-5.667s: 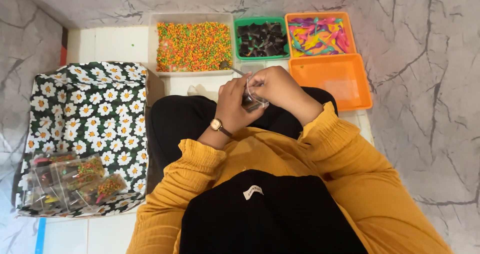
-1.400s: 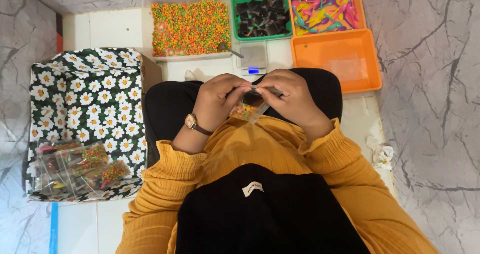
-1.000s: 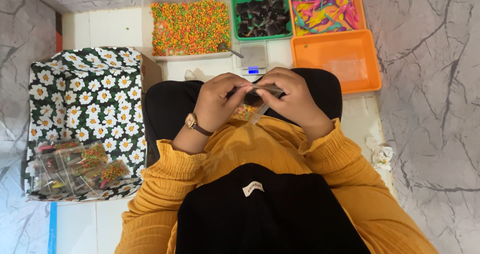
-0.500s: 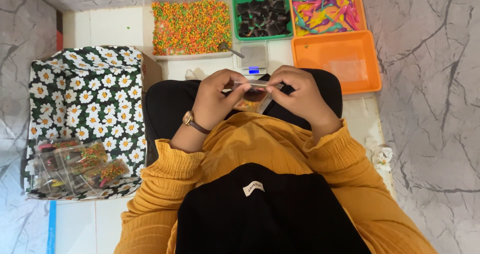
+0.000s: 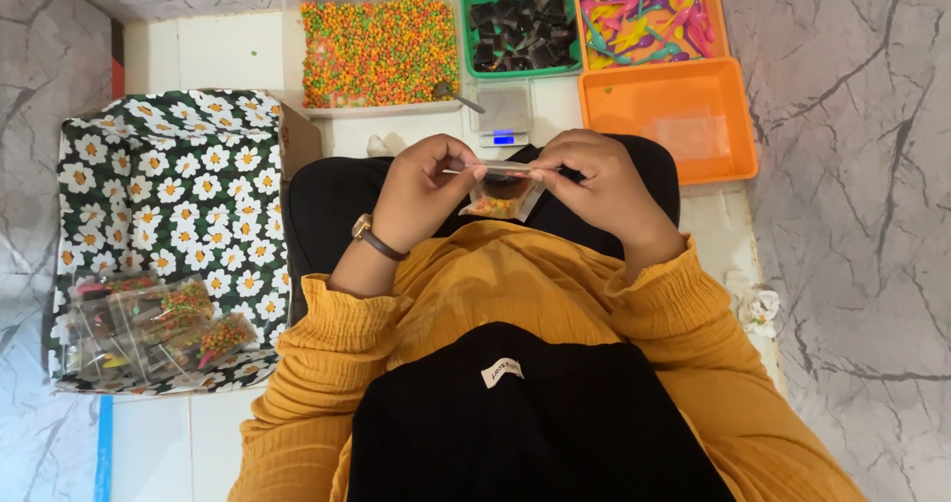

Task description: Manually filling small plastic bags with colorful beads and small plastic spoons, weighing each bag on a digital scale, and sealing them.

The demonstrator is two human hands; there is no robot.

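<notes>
Both my hands hold a small clear plastic pouch (image 5: 502, 192) of orange and green candy beads with something dark inside, above my lap. My left hand (image 5: 428, 187) pinches the pouch's top edge at its left end. My right hand (image 5: 594, 180) pinches the same top edge at its right end. The pouch hangs level between the fingertips. A brown-strapped watch (image 5: 369, 235) is on my left wrist.
On the floor ahead: a clear tray of coloured candy beads (image 5: 374, 37), a green tray of dark pieces (image 5: 518, 29), an orange tray of coloured plastic spoons (image 5: 650, 14), an orange tray (image 5: 670, 116), a small scale (image 5: 501, 112). Left, a daisy-print box (image 5: 173, 185) holds filled pouches (image 5: 158, 324).
The pouch has risen from my lap and turned level; my fingers have slid apart along its top edge. Earlier my hands worked closer together, nearer the trays.
</notes>
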